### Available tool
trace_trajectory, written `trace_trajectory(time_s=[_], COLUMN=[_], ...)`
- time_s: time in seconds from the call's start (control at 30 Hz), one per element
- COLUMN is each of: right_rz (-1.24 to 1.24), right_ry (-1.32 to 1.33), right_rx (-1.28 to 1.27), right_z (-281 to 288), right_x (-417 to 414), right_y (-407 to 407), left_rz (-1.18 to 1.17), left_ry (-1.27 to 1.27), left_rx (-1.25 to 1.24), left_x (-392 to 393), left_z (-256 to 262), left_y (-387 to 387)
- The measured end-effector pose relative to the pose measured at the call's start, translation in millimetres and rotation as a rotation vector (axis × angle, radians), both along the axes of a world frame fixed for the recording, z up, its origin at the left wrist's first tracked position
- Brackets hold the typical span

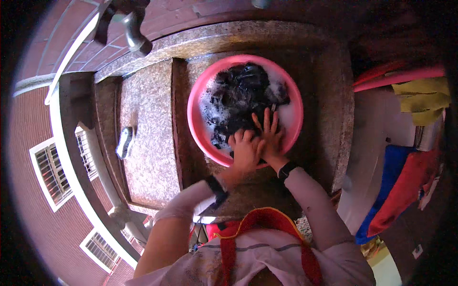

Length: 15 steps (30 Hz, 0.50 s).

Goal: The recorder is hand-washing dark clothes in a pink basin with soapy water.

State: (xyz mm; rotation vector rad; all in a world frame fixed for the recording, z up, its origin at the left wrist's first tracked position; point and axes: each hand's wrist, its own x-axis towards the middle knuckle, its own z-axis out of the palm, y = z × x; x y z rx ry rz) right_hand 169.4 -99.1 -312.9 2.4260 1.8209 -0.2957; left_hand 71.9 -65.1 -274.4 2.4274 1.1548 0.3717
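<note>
A pink plastic basin [298,103] stands in front of me, holding soaked black cloth [247,80] and white suds [206,103]. At the basin's near side, my right hand [271,137] rests over the cloth with its fingers spread. Close against its thumb side is my left hand [245,148], fingers bent over the near part of the cloth. Whether the left fingers pinch any fabric is hidden by the hand itself. Dark bands circle both wrists.
The basin sits in a stone-surfaced sink [322,143]. To the left, a scrub brush [125,143] lies on a speckled slab [150,132]. A metal tap [137,39] juts out at the upper left. Blue cloth [388,182] and red cloth [404,193] hang at the right.
</note>
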Motion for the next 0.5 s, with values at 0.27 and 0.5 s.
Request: trace_trajectory(time_s=[0.27, 0.5], right_rz=[-0.167, -0.159], right_ry=[0.346, 0.244], right_rx=[-0.114, 0.005], right_z=[36.2, 14.5], right_x=[-0.4, 1.6], right_y=[26.6, 14.6], left_rz=[-0.045, 0.164], left_ry=[0.210, -0.005], left_rx=[-0.175, -0.035], left_x=[43.1, -3.2], left_z=[-76.5, -14.8], left_y=[132.9, 32.8])
